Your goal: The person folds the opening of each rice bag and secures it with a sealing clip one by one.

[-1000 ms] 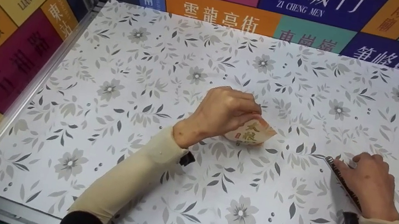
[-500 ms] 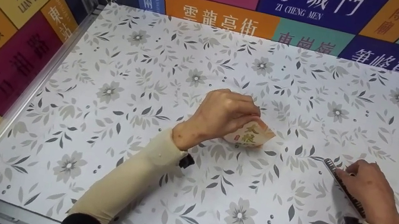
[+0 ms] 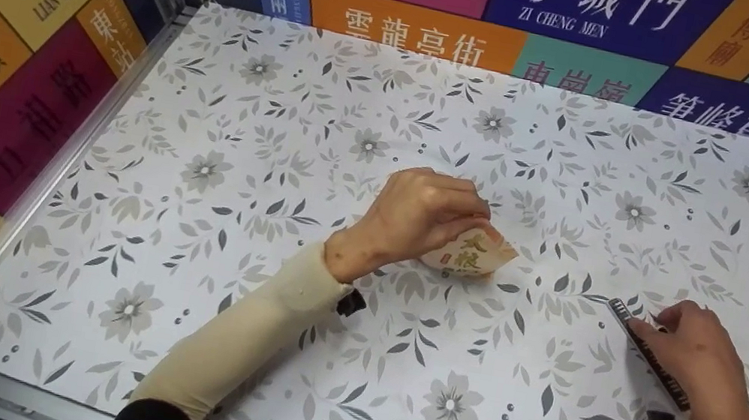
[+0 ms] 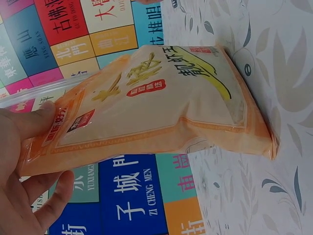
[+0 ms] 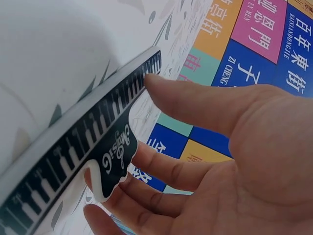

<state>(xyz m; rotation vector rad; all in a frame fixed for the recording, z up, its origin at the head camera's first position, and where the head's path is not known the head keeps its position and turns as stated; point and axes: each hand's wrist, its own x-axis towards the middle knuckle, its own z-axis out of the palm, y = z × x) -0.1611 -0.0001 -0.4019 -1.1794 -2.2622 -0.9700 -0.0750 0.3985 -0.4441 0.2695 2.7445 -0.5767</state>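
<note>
My left hand (image 3: 420, 210) pinches the top edge of an orange-and-cream plastic snack packet (image 3: 466, 252) near the middle of the table. In the left wrist view the packet (image 4: 161, 103) stands on its lower edge, with thumb and fingers on its upper end. Over to the right, my right hand (image 3: 707, 357) holds a long ruler printed with piano keys (image 3: 620, 310). Seen from the right wrist, the thumb lies on the printed face of the ruler (image 5: 98, 122), and fingers reach behind its wavy part lettered "Music". The ruler stands on edge at the table surface.
A white cloth with grey flowers and leaves covers the table (image 3: 337, 341). Colourful panels with Chinese lettering (image 3: 390, 23) stand along the back and both sides. A metal frame rail (image 3: 9, 392) runs along the near left edge.
The right hand and ruler have shifted slightly towards the person, and more of the ruler shows. The left hand still holds the snack packet in nearly the same place.
</note>
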